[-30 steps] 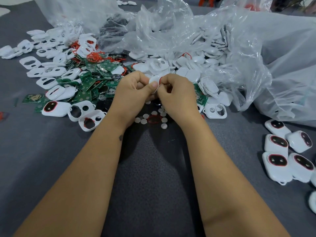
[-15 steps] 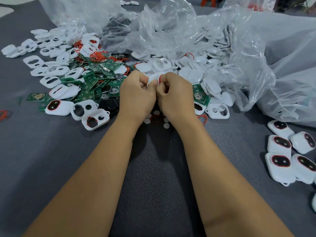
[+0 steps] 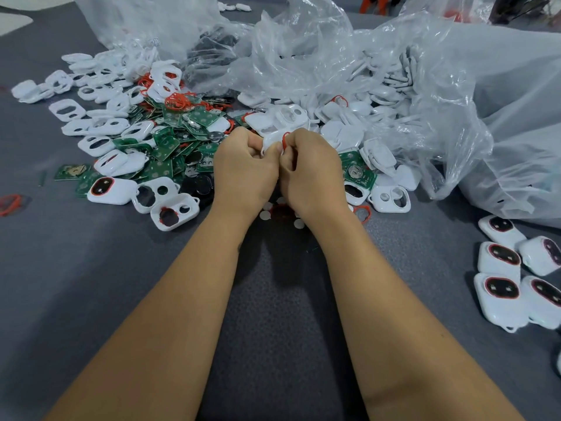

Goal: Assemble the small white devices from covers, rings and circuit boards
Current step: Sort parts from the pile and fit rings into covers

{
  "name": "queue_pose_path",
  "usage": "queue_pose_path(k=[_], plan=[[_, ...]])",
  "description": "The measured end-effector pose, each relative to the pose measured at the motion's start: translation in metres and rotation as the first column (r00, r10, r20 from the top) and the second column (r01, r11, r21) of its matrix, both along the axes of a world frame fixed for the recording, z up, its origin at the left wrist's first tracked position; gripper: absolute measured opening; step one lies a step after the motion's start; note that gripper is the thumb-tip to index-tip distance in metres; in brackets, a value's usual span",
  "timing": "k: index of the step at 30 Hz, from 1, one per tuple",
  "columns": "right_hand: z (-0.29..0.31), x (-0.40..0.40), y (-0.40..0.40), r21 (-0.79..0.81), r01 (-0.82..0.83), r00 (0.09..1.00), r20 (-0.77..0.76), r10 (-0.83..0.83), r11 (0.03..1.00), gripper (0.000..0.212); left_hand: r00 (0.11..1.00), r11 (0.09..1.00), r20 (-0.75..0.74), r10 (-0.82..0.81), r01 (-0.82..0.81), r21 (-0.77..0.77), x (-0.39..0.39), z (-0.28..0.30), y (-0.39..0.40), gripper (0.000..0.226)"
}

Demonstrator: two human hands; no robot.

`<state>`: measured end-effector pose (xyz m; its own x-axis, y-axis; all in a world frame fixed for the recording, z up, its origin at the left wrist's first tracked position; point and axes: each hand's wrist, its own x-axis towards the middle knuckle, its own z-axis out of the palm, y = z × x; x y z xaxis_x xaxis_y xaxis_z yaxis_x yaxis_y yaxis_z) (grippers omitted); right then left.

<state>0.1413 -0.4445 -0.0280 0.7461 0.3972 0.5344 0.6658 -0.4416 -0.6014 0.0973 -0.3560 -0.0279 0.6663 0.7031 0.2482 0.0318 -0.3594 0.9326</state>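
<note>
Just above the middle of the table (image 3: 91, 284), at the near edge of the heap: left hand (image 3: 246, 171) and right hand (image 3: 312, 174) knuckle to knuckle, each grip pinching the same white cover (image 3: 270, 141), held just clear of the heap. Red ring (image 3: 285, 138) caught at the cover's right edge by the right fingertips.

Compared with a second ago, hardly any shift: same pinch, same cover, hands drawn a touch tighter together. Ring apparently not seated yet, a red loop standing proud of the rim. So, by judgement, in the middle of working ring into cover, with a circuit board left to add.

Counts:
- In hand: one cover, one ring.
- At three to four o'clock, well apart from the hands: five finished devices (image 3: 499, 259) lying together, with a sliver of a sixth at the frame edge.
- Under the wrists: about four small white discs (image 3: 265, 215) showing, the rest hidden.
- At nine o'clock, alone: one loose ring (image 3: 9, 205).
- From ten to eleven o'clock: loose covers (image 3: 100, 123) and green boards (image 3: 170, 141), too many and too overlapped to count.
- From twelve to two o'clock: clear plastic bags (image 3: 455, 101), number uncertain, with more white parts inside.
</note>
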Motion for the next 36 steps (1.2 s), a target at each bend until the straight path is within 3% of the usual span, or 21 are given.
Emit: queue_pose_path(k=[7,11,14,17,20,29,36], plan=[[0.000,-0.001,0.000,0.005,-0.075,0.993,-0.096,0.075,0.997,0.009,0.998,0.998,-0.006,0.059,-0.058,0.036,-0.001,0.000,-0.002,0.025],[0.003,-0.002,0.001,0.100,-0.090,0.960,-0.257,0.113,0.991,0.018,0.999,0.999,-0.017,0.033,-0.032,0.019,-0.001,0.000,0.000,0.025],[0.006,-0.003,0.000,0.207,-0.122,0.913,-0.360,0.192,0.971,0.026,0.999,0.994,0.018,-0.027,0.029,-0.103,-0.001,0.001,0.002,0.026],[0.007,-0.002,0.001,0.140,-0.112,0.934,-0.324,0.152,0.984,0.021,0.991,0.963,0.101,-0.093,0.115,-0.245,-0.001,0.000,0.003,0.024],[0.007,0.000,0.000,0.210,-0.068,0.934,-0.331,0.136,0.975,0.022,0.977,0.931,0.144,-0.159,0.197,-0.307,-0.002,-0.001,0.004,0.017],[0.010,-0.004,0.004,0.352,0.131,0.891,-0.452,0.045,0.927,0.025,0.989,0.982,0.086,-0.119,0.130,-0.140,0.005,-0.001,-0.008,0.029],[0.009,-0.011,0.008,0.197,0.098,0.981,-0.183,-0.062,0.976,0.023,0.994,0.964,0.101,-0.050,0.075,-0.256,0.007,0.002,-0.008,0.031]])
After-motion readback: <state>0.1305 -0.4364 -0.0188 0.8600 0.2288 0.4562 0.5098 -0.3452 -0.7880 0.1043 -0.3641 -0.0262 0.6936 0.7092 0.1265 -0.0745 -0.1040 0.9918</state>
